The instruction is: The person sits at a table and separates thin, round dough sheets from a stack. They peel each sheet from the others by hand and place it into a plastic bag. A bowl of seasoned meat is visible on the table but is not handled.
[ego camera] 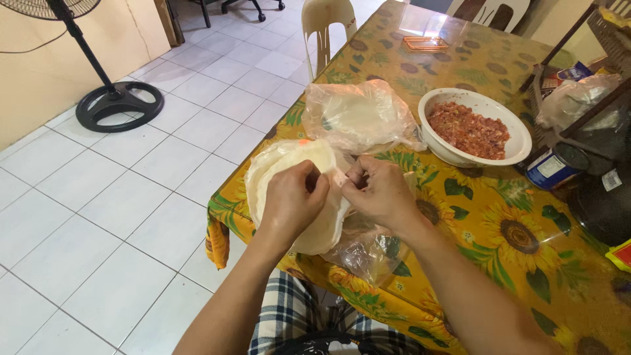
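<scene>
A: Head view: what were the hands doing?

B: The left hand (289,197) pinched the edge of a stack of thin, round, pale wrapper sheets (279,172), and the right hand (381,192) gripped the same spot from the other side, fingertips nearly touching. It looked like a hold for peeling one sheet loose, though I couldn't see a separated layer.

A: Where was the stack?

B: Lifted just above the near left corner of the table (499,217), which wore a yellow sunflower-print cloth under glossy clear plastic. A crumpled clear plastic bag (368,253) lay under the right wrist, probably the wrappers' packaging.

A: Anything else within reach?

B: A second clear bag of round white sheets (358,118) sat just beyond the hands, and beside it a white round bowl of reddish minced filling (474,126), likely kept close for easy reach. A black pedestal fan base (119,105) stood on the white tiled floor.
</scene>
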